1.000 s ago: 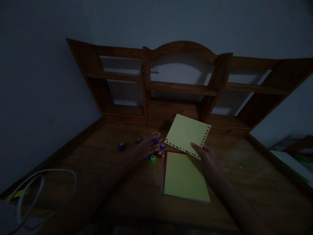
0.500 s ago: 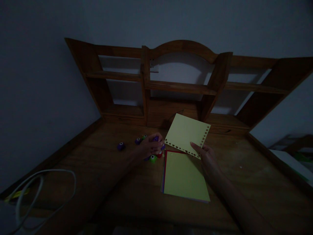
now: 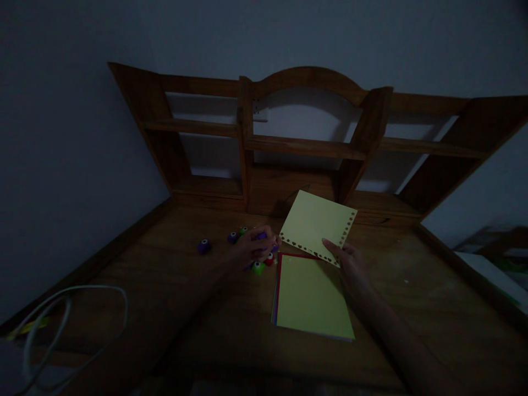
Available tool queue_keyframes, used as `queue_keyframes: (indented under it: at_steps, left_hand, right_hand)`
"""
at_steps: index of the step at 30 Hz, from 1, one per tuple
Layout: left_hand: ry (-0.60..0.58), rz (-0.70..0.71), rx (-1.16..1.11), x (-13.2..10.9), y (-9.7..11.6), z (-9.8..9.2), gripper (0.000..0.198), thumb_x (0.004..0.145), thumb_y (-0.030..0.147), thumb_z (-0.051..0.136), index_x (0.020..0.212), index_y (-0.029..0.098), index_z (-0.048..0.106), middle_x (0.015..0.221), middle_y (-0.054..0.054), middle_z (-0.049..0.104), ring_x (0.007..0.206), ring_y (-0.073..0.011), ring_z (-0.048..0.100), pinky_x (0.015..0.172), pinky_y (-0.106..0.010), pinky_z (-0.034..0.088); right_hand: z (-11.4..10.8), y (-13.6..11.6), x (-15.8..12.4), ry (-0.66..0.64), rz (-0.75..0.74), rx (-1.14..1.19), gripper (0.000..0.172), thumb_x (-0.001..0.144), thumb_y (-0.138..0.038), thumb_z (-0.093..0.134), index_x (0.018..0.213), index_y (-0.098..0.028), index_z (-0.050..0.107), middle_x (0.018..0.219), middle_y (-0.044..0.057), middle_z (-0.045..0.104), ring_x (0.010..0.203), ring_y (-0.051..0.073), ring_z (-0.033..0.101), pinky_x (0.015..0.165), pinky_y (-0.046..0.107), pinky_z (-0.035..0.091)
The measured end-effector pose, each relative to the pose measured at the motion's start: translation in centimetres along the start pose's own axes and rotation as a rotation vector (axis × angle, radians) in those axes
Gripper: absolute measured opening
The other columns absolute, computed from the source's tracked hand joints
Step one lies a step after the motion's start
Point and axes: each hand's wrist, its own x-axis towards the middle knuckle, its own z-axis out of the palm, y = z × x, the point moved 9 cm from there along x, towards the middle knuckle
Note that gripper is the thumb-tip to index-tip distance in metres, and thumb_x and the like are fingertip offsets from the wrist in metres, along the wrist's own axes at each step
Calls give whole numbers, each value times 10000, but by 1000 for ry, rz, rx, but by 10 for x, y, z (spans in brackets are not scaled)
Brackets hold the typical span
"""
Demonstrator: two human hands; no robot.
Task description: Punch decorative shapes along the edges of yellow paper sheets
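My left hand [image 3: 249, 247] is closed around a small purple paper punch [image 3: 262, 236], beside the left corner of a pale yellow sheet of paper [image 3: 315, 220]. Small shapes, some like stars and hearts, are cut along the sheet's near and right edges. My right hand [image 3: 350, 264] pinches this sheet near its lower right corner, thumb on top, and holds it tilted above the desk. Under and in front of it lies a stack of coloured paper [image 3: 313, 297], yellow on top. Close to my left hand are a green punch [image 3: 258, 268] and a red punch [image 3: 269, 259], partly hidden.
More punches stand farther left, among them a lone purple punch [image 3: 203, 246] and a purple one [image 3: 232, 237] next to a green one [image 3: 243, 231]. A wooden shelf unit [image 3: 305, 146] rises at the back of the desk. A white cable [image 3: 124, 308] loops at the left.
The held yellow sheet has shifted very slightly right. My left hand still grips the purple punch in nearly the same place.
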Motion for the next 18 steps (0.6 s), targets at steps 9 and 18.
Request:
queue_keyframes:
  at_steps: [9,18]
  left_hand:
    - [17,29,19,-2,3,0,205,822,278,643,784,166,476,793,-30,566,472,-35,350,415,-177,200]
    - [-44,-12,-6,-3,-1,3,174,825,276,632,819,179,488,755,-14,527,465,-33,356,409,-170,214]
  right_hand:
    - [3,-1,-4,9,-13,0,381,718,-427,753,986,-158,719,972,115,748,814,302,716,730,416,581]
    - [2,-3,-1,-12,-17,23,329,742,-382,748,979,-155,720,1002,115,742,849,295,713,768,409,566]
